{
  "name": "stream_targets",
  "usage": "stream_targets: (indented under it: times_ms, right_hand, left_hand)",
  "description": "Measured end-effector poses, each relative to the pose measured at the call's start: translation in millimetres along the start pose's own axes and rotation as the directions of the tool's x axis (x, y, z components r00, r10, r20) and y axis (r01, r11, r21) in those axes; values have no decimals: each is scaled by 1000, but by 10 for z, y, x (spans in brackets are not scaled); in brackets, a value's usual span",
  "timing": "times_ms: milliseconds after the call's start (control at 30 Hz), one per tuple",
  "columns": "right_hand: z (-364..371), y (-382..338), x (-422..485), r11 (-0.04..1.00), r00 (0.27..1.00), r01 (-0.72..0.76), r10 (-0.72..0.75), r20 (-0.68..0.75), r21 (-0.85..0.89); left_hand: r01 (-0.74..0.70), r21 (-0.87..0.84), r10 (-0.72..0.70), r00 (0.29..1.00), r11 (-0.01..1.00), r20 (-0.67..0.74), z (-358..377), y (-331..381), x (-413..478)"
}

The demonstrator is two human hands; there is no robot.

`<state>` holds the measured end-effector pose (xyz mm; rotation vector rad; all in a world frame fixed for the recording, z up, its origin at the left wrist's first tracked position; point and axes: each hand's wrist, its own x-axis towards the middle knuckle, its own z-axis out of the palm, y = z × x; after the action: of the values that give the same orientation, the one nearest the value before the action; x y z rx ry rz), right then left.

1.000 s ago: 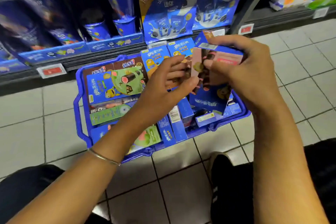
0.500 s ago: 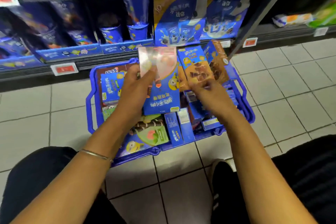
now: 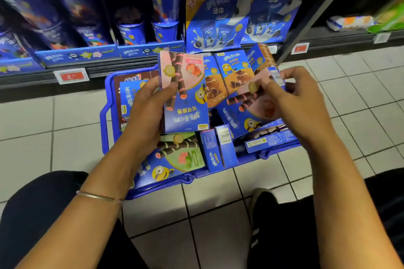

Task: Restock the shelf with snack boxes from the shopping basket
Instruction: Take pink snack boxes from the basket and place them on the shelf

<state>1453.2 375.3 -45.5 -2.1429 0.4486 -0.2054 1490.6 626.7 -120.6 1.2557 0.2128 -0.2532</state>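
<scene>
with one pink strawberry box (image 3: 183,91) clasped upside down in the left hand (image 3: 144,113) over the blue basket (image 3: 105,116) and a second box (image 3: 253,102) pinched at 3 o'clock by the right hand (image 3: 299,102), both are best turned upright before shelving on the shelf (image 3: 98,67), though the fingers behind stay hidden.

I see a tiled floor (image 3: 218,214) carrying a blue shopping basket (image 3: 105,124), which rests directly on it just in front of the shelf (image 3: 98,67). The shelf carries blue snack packages (image 3: 218,22) standing upright; price tags (image 3: 71,76) are clipped along its front edge.
</scene>
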Motion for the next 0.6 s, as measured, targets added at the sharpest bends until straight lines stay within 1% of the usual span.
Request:
stream_targets:
  times_ms: [100,133,200,267,333,433,467,533,567,600]
  right_hand:
    - [-228,-172,32,976,992,121,-114,-49,183]
    - [-255,-211,55,957,990,143,-136,-45,253]
    - [-221,-257,100,928,989,132,-148,18,349]
    - [-90,-264,128,924,984,96,-144,107,369]
    - [83,-259,132,932,978,70,-134,159,356]
    - [321,-266,114,935,974,64,-135,182,349]
    - [377,-265,106,935,975,72,-138,172,347]
    - [443,-276,77,926,975,69,-141,170,372]
    - [449,-291,57,918,971,62,-147,190,391]
    - [443,-313,41,911,963,60,-160,216,408]
  left_hand:
    - [-85,87,82,996,993,30,-31,72,21]
    - [-113,124,110,994,986,28,-34,102,29]
    - [-140,180,137,990,974,29,-22,176,20]
    - [-130,230,117,991,964,71,1,257,5]
    - [-124,281,92,988,951,125,22,325,-11]
    - [-85,288,27,979,954,200,22,411,-29]
    - [-90,275,14,963,957,268,12,422,-34]
    - [-189,310,35,897,932,441,-5,426,-63]
    - [-236,339,43,870,911,491,-29,426,-60]
    - [-267,350,56,858,898,511,-57,438,-58]
